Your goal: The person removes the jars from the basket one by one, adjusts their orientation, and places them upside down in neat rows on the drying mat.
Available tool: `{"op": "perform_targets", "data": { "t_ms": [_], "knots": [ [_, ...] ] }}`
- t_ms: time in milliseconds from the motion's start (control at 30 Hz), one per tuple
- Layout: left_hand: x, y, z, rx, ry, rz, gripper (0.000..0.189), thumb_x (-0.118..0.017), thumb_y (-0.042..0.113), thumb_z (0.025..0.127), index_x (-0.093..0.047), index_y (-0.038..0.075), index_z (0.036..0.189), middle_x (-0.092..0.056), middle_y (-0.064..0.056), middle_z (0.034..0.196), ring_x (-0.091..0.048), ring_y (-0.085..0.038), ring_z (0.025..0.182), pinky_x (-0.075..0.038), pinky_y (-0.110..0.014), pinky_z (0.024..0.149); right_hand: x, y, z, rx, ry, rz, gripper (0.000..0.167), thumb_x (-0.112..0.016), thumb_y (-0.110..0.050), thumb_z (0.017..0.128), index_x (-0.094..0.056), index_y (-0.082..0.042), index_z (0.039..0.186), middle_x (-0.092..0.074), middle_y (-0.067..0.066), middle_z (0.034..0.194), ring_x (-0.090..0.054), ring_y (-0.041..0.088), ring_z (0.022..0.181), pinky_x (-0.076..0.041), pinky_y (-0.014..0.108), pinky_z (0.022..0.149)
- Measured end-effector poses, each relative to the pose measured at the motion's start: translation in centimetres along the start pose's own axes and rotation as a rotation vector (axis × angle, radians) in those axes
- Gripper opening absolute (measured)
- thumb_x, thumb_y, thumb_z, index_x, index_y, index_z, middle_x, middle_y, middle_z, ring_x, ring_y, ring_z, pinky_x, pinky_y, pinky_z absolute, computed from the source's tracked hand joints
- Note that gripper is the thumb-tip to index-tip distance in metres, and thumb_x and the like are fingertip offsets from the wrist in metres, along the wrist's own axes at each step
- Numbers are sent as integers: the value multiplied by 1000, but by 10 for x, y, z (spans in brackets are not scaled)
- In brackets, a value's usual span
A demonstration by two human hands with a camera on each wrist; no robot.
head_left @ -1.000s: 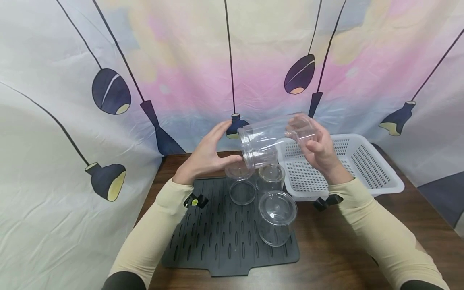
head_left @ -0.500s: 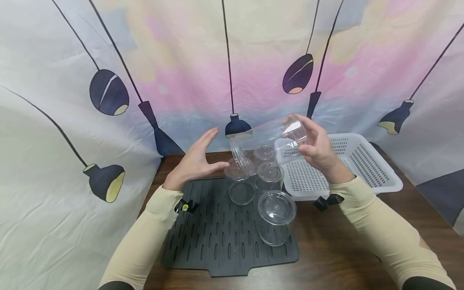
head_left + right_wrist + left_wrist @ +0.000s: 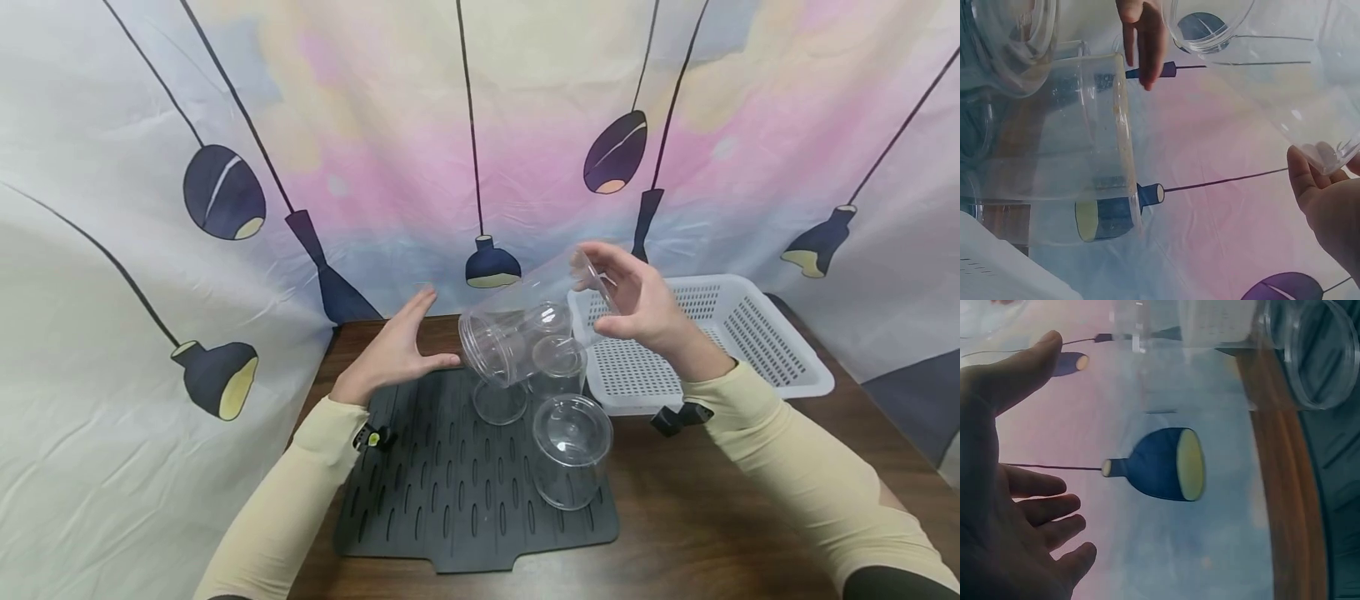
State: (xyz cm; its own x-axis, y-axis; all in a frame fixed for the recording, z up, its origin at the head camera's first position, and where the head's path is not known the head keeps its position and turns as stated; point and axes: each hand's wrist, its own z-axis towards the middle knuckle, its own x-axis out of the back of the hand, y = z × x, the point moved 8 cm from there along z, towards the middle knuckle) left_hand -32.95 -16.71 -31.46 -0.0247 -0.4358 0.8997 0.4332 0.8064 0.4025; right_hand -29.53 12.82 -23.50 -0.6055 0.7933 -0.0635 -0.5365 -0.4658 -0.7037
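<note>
My right hand (image 3: 645, 304) holds a large clear plastic jar (image 3: 525, 292) by one end, thumb below and fingers above. The jar tilts down to the left, its ringed mouth end above the standing jars. Close to that end is my left hand (image 3: 393, 354), thumb and fingers spread, holding nothing; whether the thumb tip touches the rim cannot be told. In the right wrist view, the fingers of my right hand (image 3: 1335, 212) grip the jar's edge. Several clear jars stand on a dark grey ribbed mat (image 3: 427, 483), the nearest jar (image 3: 572, 467) towards its right edge.
A white perforated basket (image 3: 795, 375) sits on the brown wooden table (image 3: 697, 517), right of the mat. Behind the table hangs a fabric backdrop (image 3: 405, 125) printed with lamps. Another clear jar (image 3: 557, 379) stands close beside the basket.
The held jar has moved left and down, tilting more steeply. My left hand has drawn left and lower, away from its earlier spot by the jar's mouth. The standing jars stay put.
</note>
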Motion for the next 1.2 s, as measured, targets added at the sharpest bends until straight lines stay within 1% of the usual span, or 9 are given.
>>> {"op": "perform_targets", "data": {
  "t_ms": [100,233,333,433,567,667,767,933,1200],
  "knots": [
    [-8,-9,-2,19,-24,8,108,-73,58,79,-14,13,158,-9,-7,165,-11,-30,151,-24,-57,116,-4,-1,1,-9,-25,-63,88,-88,-4,67,-40,13,139,-53,8,130,-50,19,120,-41,27,105],
    [-19,-19,-6,39,-55,9,107,-72,59,80,-16,10,157,-10,-9,164,-10,-30,151,-24,-57,116,-9,0,3,-36,-51,-152,93,-90,-11,67,-38,16,139,-52,6,130,-49,18,118,-42,24,102],
    [-26,-25,-8,45,-74,13,108,-70,62,80,-17,8,157,-10,-9,164,-11,-31,151,-25,-57,115,-13,0,5,-45,-68,-182,94,-90,-12,66,-38,16,139,-52,6,130,-50,18,118,-42,24,102],
    [-33,-31,-10,44,-85,19,109,-69,64,79,-17,7,156,-11,-10,164,-12,-31,151,-26,-57,115,-19,-1,7,-37,-94,-202,92,-88,-3,64,-37,17,138,-52,6,130,-50,18,118,-42,25,103],
    [-42,-37,-13,54,-102,17,110,-70,64,79,-18,5,156,-11,-11,164,-11,-32,151,-26,-57,115,-26,-3,10,-16,-142,-279,89,-83,6,61,-38,18,137,-52,7,131,-50,19,117,-42,25,102],
    [-50,-40,-14,59,-126,26,110,-70,63,79,-19,4,156,-12,-12,164,-10,-32,151,-25,-57,115,-30,-3,11,-20,-170,-349,89,-83,7,59,-40,15,137,-51,10,132,-51,19,117,-42,25,102],
    [-58,-41,-14,51,-146,44,109,-72,60,79,-20,1,155,-13,-14,163,-11,-33,151,-25,-56,116,-34,-3,12,-50,-189,-396,91,-84,7,58,-41,12,138,-50,15,131,-52,20,115,-44,26,102],
    [-70,-42,-14,33,-164,72,108,-75,55,78,-22,-2,153,-15,-16,162,-13,-34,150,-27,-55,115,-44,-2,13,-71,-232,-525,95,-89,0,55,-45,5,139,-51,15,128,-52,21,113,-45,26,100],
    [-81,-48,-16,51,-190,89,107,-76,53,78,-24,-3,153,-16,-17,162,-13,-34,150,-28,-53,115,-58,1,14,-21,-291,-718,99,-94,-22,53,-48,2,137,-55,9,126,-54,18,109,-47,28,98]
  ]
}}
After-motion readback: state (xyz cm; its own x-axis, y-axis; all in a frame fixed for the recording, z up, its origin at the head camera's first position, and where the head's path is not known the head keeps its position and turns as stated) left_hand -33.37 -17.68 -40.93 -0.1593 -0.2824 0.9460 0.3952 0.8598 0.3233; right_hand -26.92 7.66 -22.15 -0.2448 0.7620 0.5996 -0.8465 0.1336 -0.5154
